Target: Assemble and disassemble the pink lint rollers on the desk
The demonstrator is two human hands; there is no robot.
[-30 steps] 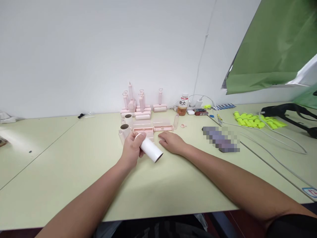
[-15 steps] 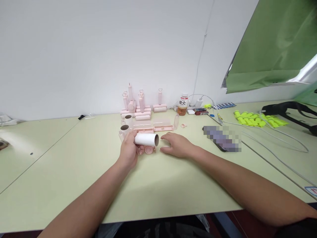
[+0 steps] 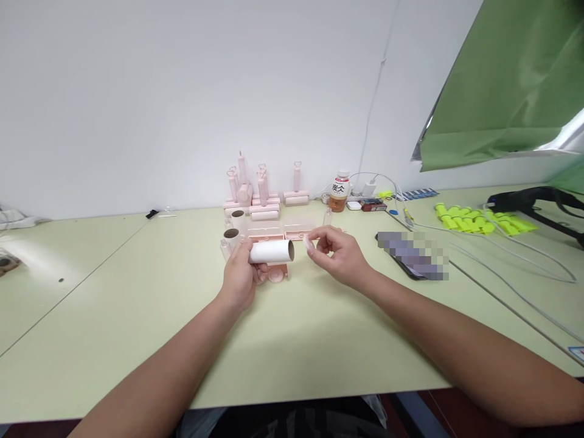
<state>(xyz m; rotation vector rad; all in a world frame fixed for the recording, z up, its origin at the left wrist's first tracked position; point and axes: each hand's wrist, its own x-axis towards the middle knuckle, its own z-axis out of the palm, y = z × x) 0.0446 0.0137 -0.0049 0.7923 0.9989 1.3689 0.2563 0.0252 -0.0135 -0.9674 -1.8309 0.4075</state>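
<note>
Head view: the left hand (image 3: 239, 277) is closed around one end of a white roll (image 3: 272, 251), held above the table (image 3: 146, 316) in a near-level position with its hollow brown core facing the right hand (image 3: 342, 255). The right hand is partly curled, thumb and forefinger pinched on a small pale piece (image 3: 307, 244) positioned near the open end of the roll but apart from it. The two hands are apart from each other. Below the roll, by the left fingers, is a pink part with a round disc (image 3: 276, 275). Behind the hands, two shallow pink trays lie side by side: the right tray (image 3: 291, 238) contains a small round part (image 3: 301, 236); the left tray (image 3: 264, 237) is partly covered by the roll and hand, so its contents cannot be told. A labelled bottle (image 3: 339, 193) with an amber lower section stands near the wall. Upright white rolls (image 3: 232, 241) stand left of the trays; pink rollers (image 3: 264, 214) are grouped behind. Compared with one second earlier, the roll has changed from a downward slant to near level. Compared with half a second earlier, the right thumb and forefinger have changed from spread to pinched, and the pale piece now shows between them.
</note>
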